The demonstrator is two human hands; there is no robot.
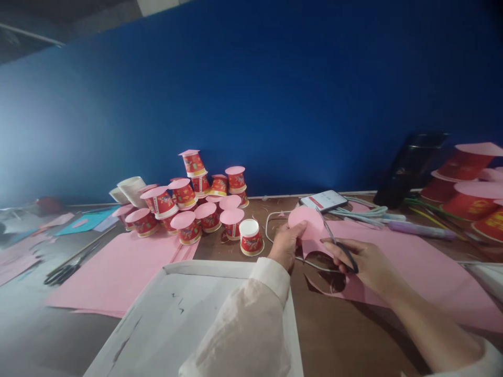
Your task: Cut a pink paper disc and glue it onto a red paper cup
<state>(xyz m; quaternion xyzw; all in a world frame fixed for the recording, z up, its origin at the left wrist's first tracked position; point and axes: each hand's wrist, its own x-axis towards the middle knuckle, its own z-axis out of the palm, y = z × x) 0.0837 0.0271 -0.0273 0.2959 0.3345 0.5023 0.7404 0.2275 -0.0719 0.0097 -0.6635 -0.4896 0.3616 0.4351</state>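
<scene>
My left hand (286, 245) pinches a rounded pink paper piece (308, 222) by its lower left edge. In my right hand (359, 259) is a pair of dark-handled scissors (346, 255), whose blades reach up along the paper's right side. A cut pink sheet (408, 262) lies under and beyond my right hand. Left of my left hand stands an upside-down red paper cup (251, 240) with a bare white base. Farther left, several red cups topped with pink paper discs (231, 216) are grouped and partly stacked.
A white box lid (168, 309) lies in front, beside stacked pink sheets (118, 267) and other scissors (66, 272). Behind my hands are a phone (324, 200) and a coiled cable (361, 211). A black bottle (408, 167) and more red cups (467, 201) stand at right.
</scene>
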